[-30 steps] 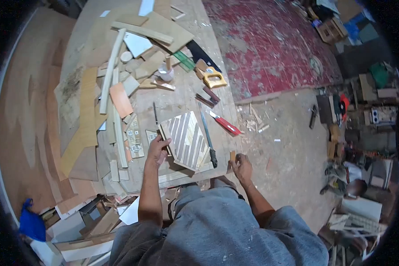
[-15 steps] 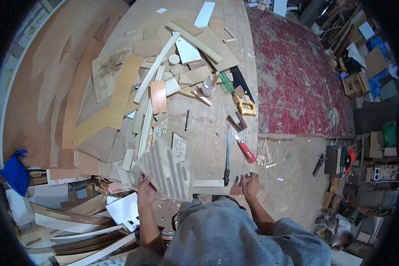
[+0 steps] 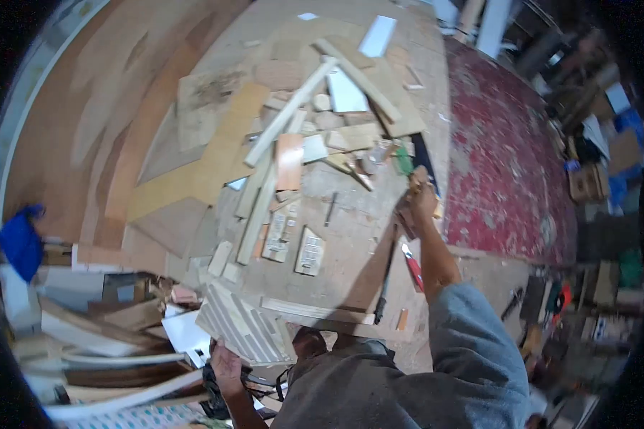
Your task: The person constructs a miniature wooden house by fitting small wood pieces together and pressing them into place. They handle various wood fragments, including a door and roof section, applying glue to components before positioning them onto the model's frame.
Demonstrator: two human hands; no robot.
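Observation:
My left hand (image 3: 226, 363) grips the lower left edge of a flat board with grey stripes (image 3: 242, 325), at the table's near edge. Over on the right side of the table, my right hand (image 3: 423, 198) reaches out with fingers bent together beside the green piece (image 3: 404, 160) and the dark saw blade (image 3: 423, 159). What its fingers hold is too blurred to tell. Just below it lie a red utility knife (image 3: 413, 269) and a long dark-handled tool (image 3: 381, 304). Small window-patterned pieces (image 3: 310, 252) lie in the middle.
Wood strips and offcuts (image 3: 290, 111) are piled across the worktable (image 3: 350, 275). A red surface (image 3: 508, 150) adjoins it on the right. Stacked boards (image 3: 107, 357) and a blue bag (image 3: 20, 243) are at the lower left.
My right hand has moved from the near edge forward to the saw area. The striped board in my left hand has moved down toward the near edge. The view has shifted.

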